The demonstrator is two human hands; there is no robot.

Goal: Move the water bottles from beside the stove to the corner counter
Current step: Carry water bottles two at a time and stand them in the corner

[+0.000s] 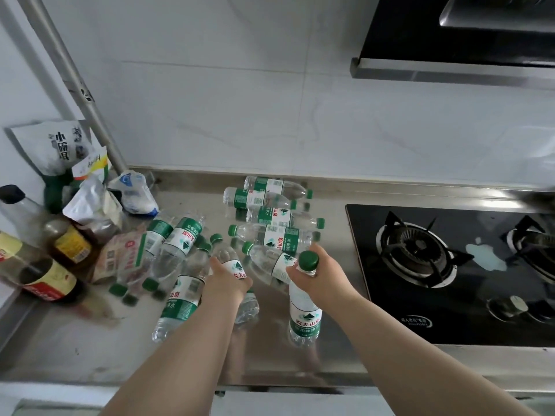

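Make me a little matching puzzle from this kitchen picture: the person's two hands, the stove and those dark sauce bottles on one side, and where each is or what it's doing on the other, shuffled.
1. left hand
2. right hand
3. gas stove
4. sauce bottles

A. stand at the counter's far left
B. grips an upright bottle just under its green cap
C. black glass, set in the counter's right side
D. grips a slanting bottle round its middle

Pairs: 1-D, 2-B, 3-C, 4-A.
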